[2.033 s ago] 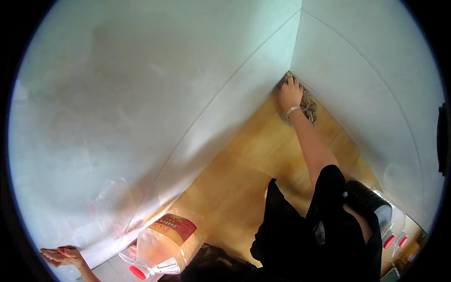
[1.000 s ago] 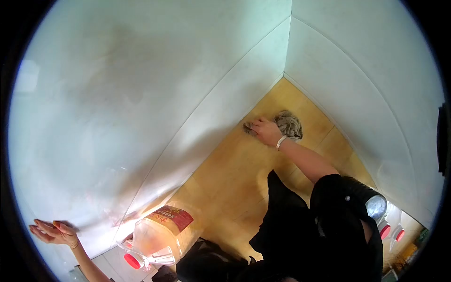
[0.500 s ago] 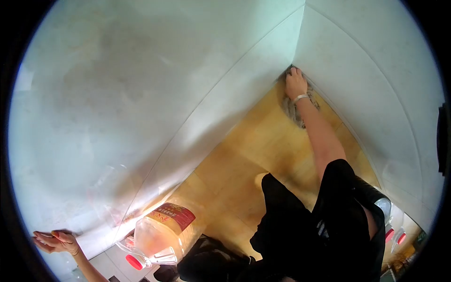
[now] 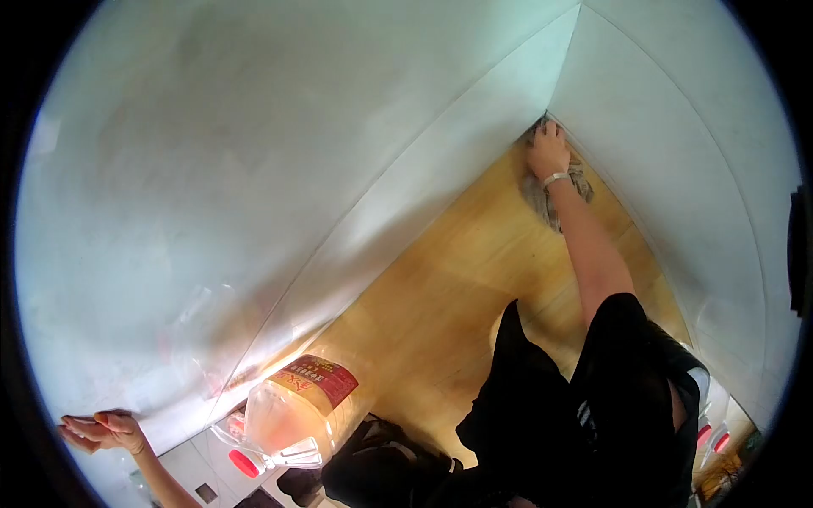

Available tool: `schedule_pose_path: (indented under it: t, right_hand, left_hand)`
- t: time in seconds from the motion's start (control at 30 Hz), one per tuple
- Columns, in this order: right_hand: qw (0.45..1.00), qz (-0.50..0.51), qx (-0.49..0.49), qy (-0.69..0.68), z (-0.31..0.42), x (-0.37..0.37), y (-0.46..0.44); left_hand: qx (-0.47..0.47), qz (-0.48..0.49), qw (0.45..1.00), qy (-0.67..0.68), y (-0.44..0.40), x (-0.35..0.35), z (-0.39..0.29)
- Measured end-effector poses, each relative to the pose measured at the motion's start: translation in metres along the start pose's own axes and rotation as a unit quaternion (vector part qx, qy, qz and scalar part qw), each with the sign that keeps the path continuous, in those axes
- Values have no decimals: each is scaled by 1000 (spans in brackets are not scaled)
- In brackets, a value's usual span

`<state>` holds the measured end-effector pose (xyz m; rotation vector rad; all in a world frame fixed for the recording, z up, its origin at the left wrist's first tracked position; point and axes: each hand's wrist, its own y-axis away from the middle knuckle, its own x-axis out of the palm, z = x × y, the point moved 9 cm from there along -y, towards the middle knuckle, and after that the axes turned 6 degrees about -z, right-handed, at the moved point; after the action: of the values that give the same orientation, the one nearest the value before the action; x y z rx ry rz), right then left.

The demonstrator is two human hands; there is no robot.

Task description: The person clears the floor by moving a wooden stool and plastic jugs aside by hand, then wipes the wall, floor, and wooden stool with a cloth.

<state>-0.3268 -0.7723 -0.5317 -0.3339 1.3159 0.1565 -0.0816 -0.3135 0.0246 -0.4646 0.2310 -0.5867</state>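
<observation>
My right hand (image 4: 549, 154), with a bracelet at the wrist, presses a crumpled grey-brown cloth (image 4: 539, 203) into the far corner where the two pale walls meet the wooden surface (image 4: 457, 245). Its fingers are bent over the cloth, and part of the cloth spreads out beneath the wrist. At the lower left, my left hand (image 4: 103, 432) rests against the left wall (image 4: 212, 169) with its fingers apart and nothing in it. Near that hand lies a large clear plastic bottle (image 4: 288, 415) with a red cap and a red label.
On the right stands the other pale wall (image 4: 669, 169). Bottles with red caps (image 4: 721, 442) are at the lower right, partly hidden by the black sleeve (image 4: 622, 364). White floor tiles (image 4: 190, 466) show at the lower left.
My right hand moved from the corner to the left over the wooden surface, then back into the corner with the cloth. My left hand stays at the left wall. The view has shifted slightly.
</observation>
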Motion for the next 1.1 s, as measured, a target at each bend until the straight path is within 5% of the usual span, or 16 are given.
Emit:
schedule_pose_path:
  t: [0.23, 0.37, 0.5, 0.57, 0.63, 0.7, 0.73, 0.83, 0.9, 0.93, 1.0, 1.03, 1.1]
  right_hand:
    - [999, 45, -14, 19, 119, 34, 116]
    - [953, 91, -291, 9, 205, 11, 216]
    - [903, 125, -399, -97, 210, -12, 246]
    - [905, 175, -273, -274, 187, -22, 224]
    - [935, 130, -113, -310, 153, -37, 179]
    - [936, -21, 0, -352, 117, -60, 135]
    - [936, -19, 1, -351, 120, -40, 122]
    - [848, 42, 219, -481, 124, 8, 115]
    - [922, 200, 60, -327, 180, 30, 144]
    - [945, 271, -174, -56, 212, 82, 181]
    - [899, 238, -302, -209, 247, 77, 237]
    - [899, 238, -301, -209, 245, 56, 238]
    - [838, 421, -223, -266, 234, 12, 238]
  left_hand:
    - [34, 19, 999, -22, -7, 2, -13]
    - [23, -12, 999, 40, -11, -2, -11]
    - [39, -18, 999, 21, -16, -4, -14]
    - [33, -23, 999, 28, -19, -6, -17]
    - [30, -26, 999, 30, -18, -5, -17]
    - [15, -26, 999, 31, -16, -6, -15]
    - [15, -25, 999, 33, -17, -6, -15]
    - [37, -25, 999, 17, -19, -6, -16]
    - [60, -25, 998, 22, -21, -6, -20]
    - [58, -24, 998, 23, -21, -5, -20]
    - [50, -32, 998, 22, -18, -7, -17]
    - [50, -33, 998, 22, -19, -9, -18]
    - [53, -31, 998, 20, -21, -7, -19]
